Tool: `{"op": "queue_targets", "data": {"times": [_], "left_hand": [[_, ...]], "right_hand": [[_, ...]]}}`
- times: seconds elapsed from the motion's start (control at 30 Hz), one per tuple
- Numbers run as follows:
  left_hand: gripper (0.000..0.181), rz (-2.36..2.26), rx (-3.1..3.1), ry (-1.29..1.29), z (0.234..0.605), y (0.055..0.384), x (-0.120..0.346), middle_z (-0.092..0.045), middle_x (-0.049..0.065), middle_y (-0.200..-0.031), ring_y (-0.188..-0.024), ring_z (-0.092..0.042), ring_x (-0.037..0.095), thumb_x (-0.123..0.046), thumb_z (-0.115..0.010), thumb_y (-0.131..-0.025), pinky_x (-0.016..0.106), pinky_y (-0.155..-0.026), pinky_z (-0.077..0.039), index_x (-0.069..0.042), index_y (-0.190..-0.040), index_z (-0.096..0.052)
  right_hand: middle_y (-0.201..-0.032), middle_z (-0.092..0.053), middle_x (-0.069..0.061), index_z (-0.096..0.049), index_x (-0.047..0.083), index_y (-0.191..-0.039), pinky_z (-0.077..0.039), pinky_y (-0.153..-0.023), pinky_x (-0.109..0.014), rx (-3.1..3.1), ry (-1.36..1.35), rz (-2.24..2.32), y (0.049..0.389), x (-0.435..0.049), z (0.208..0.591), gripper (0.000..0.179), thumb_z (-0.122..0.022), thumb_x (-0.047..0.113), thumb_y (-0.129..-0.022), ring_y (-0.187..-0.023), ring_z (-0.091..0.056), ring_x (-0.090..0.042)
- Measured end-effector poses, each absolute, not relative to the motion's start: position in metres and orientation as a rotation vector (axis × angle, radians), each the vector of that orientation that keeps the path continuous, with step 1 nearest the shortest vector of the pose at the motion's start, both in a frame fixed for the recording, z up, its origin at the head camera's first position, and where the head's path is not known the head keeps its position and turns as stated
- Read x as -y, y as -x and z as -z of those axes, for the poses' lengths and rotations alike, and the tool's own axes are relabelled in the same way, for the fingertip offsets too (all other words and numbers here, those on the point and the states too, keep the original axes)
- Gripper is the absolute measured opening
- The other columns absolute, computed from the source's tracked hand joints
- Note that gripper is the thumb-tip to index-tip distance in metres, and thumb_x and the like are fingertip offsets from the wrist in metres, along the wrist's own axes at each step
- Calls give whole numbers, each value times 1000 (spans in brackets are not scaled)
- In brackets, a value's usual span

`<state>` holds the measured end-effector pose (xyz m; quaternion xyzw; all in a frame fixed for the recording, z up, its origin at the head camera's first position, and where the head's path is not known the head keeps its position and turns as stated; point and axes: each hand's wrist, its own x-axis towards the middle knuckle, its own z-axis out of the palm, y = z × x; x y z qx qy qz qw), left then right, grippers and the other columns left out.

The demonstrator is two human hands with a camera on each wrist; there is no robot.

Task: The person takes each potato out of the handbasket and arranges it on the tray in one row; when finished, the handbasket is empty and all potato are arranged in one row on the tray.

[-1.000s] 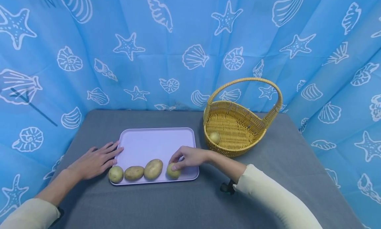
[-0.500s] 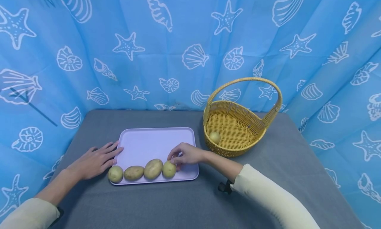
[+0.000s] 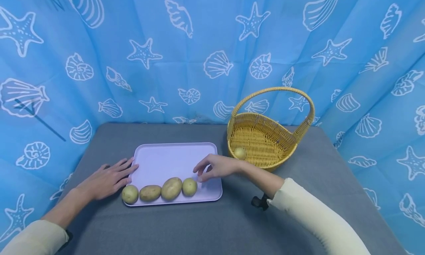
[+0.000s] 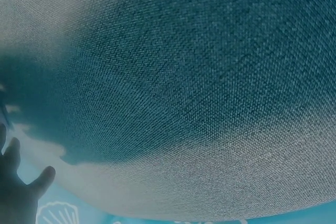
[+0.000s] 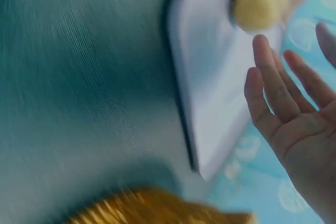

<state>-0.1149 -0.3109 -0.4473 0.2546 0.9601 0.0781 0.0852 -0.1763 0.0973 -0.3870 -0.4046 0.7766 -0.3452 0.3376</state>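
Several potatoes lie in a row along the near edge of a pale purple tray (image 3: pixel 176 155). From the left come a round potato (image 3: pixel 130 194), a small oval potato (image 3: pixel 150 193), a larger oval potato (image 3: pixel 171 188) and another round potato (image 3: pixel 189 187). My right hand (image 3: pixel 216 166) hovers over the tray's right side, just beyond the last potato, its fingers parted and holding nothing. The right wrist view shows that hand (image 5: pixel 299 108) apart from the nearest potato (image 5: pixel 257 4). My left hand (image 3: pixel 104 181) rests with spread fingers at the tray's left edge.
A yellow wicker basket (image 3: pixel 262 146) with a tall handle stands right of the tray, one potato (image 3: pixel 239 153) inside at its left. Grey cloth (image 3: pixel 186 229) covers the table. A blue shell-print curtain (image 3: pixel 186 63) hangs behind and at both sides.
The rightmost potato moved left against the larger oval one. My right hand then let go of it and drew back up and to the right. The left hand stayed put.
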Motion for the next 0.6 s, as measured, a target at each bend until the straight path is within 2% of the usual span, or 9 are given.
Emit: {"op": "queue_targets", "data": {"times": [0.13, 0.33, 0.6], "left_hand": [[57, -230, -2864, -757, 447, 115, 311, -34, 16, -159, -143, -29, 45, -44, -45, -105, 76, -102, -27, -15, -153, -41], [57, -234, -2865, -762, 448, 115, 311, -33, 17, -159, -143, -29, 45, -44, -45, -105, 76, -102, -26, -14, -153, -41], [57, -237, -2867, -761, 447, 114, 311, -34, 16, -159, -143, -30, 45, -44, -45, -105, 76, -102, -26, -15, -153, -41]], "right_hand": [[-121, -67, -19, -59, -5, -132, -54, -93, -33, -2026, 1035, 867, 188, -116, 359, 48, -74, 15, -91, -115, -64, -32], [-129, -65, -11, -59, 1, -135, -52, -95, -31, -2088, 939, 796, 210, -153, 324, 54, -78, 17, -88, -120, -61, -30], [-135, -62, -15, -57, -2, -137, -47, -104, -44, -2094, 726, 838, 235, -202, 314, 53, -75, 15, -90, -129, -55, -32]]}}
